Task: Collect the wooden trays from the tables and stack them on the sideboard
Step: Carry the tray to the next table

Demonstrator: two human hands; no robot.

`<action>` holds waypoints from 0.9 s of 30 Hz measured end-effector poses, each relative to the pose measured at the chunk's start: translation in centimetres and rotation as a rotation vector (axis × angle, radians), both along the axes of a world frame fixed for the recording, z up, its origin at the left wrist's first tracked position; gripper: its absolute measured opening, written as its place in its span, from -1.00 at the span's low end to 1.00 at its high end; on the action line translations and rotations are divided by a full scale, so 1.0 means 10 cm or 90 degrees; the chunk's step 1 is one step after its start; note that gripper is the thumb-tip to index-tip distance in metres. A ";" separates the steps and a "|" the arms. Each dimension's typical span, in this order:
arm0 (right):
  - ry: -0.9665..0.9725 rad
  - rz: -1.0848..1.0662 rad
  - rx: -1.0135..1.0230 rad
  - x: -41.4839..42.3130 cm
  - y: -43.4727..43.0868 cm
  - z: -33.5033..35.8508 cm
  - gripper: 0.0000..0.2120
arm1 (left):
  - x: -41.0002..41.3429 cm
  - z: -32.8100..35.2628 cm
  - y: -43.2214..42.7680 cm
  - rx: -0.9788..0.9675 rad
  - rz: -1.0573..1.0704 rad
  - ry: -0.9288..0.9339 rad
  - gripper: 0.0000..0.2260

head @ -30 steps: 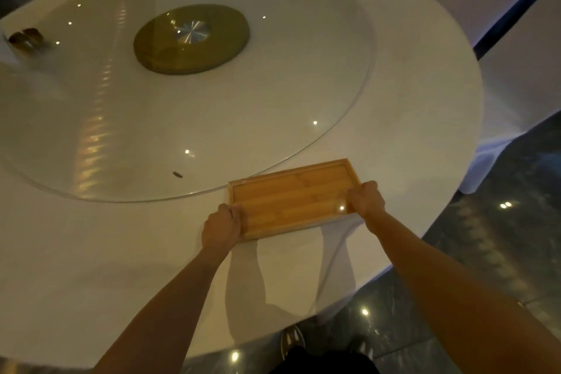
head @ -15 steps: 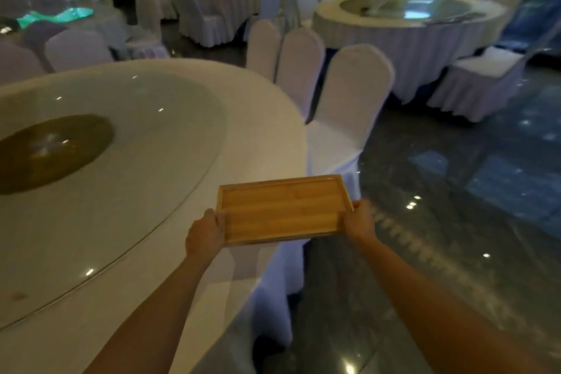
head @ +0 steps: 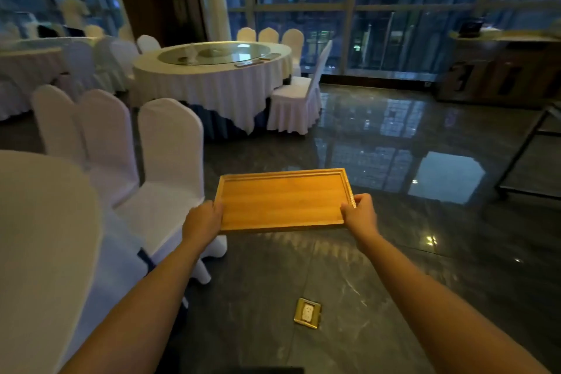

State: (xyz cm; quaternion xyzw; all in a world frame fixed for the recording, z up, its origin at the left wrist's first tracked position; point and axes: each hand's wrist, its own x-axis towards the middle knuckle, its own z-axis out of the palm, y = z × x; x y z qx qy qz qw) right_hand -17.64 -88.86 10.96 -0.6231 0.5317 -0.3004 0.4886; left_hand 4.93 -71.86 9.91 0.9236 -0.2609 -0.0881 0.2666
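Note:
A rectangular wooden tray (head: 282,200) with a raised rim is held level in the air over the dark floor. My left hand (head: 202,218) grips its left short edge and my right hand (head: 359,212) grips its right short edge. The tray is empty. A wooden sideboard (head: 498,70) stands at the far right against the windows. On the far round table (head: 212,70), flat trays (head: 249,63) lie near its right rim.
The white round table (head: 39,222) I came from is at my left, with white-covered chairs (head: 170,155) beside it. A brass floor socket (head: 307,316) lies ahead on the glossy floor. A metal cart frame (head: 525,155) stands at right. A person (head: 74,10) stands far left.
The tray has been lifted off the white table and carried rightward, out over the floor. My view has swung from the tabletop toward the windows and sideboard.

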 end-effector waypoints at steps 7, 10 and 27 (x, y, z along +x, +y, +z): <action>-0.012 -0.076 0.016 0.05 -1.32 -0.19 -0.71 | 0.21 -0.04 -1.53 0.002 -0.100 -0.044 -0.53; -0.005 -0.085 0.009 0.35 -1.92 -0.22 -0.72 | 0.53 -0.07 -2.19 0.010 -0.111 -0.048 -0.55; 0.013 -0.024 0.011 3.09 -5.62 -0.10 -0.72 | 2.98 0.04 -5.51 0.019 -0.003 -0.035 -0.57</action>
